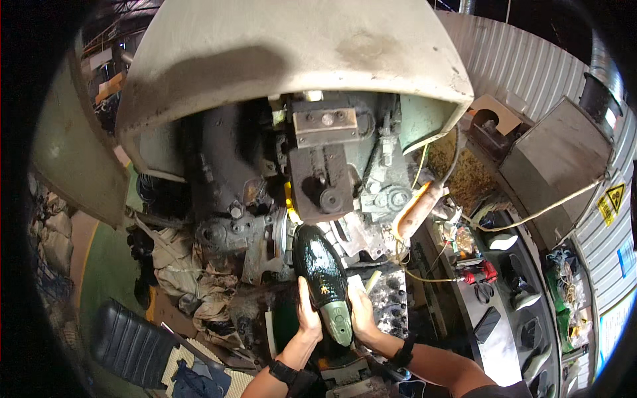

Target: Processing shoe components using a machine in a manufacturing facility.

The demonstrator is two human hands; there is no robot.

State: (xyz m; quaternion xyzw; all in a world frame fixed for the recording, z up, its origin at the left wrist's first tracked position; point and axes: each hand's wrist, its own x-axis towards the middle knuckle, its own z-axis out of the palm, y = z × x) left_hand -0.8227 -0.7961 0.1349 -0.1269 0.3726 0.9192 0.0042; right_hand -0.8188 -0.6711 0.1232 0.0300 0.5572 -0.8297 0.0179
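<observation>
A glossy black shoe upper (320, 261) is stretched over a green shoe last (336, 322), its toe pointing away from me into the machine (325, 179). My left hand (308, 314) is closed along the left side of the shoe, near the heel end. On the other side my right hand (361, 310) grips it, fingers partly hidden. Something whitish (356, 283) shows at the right fingertips; I cannot tell whether it is a finger covering or a separate piece. A pale stick-like piece (373, 281) lies just beyond that hand.
A large cream hood (305, 46) overhangs the machine. At its right hangs a lit work lamp (417, 211) on a cable. Farther right, a rack (494, 331) bears shoes and a red tool (479, 272). Crumpled cloth (179, 262) and a black chair (133, 341) are at left.
</observation>
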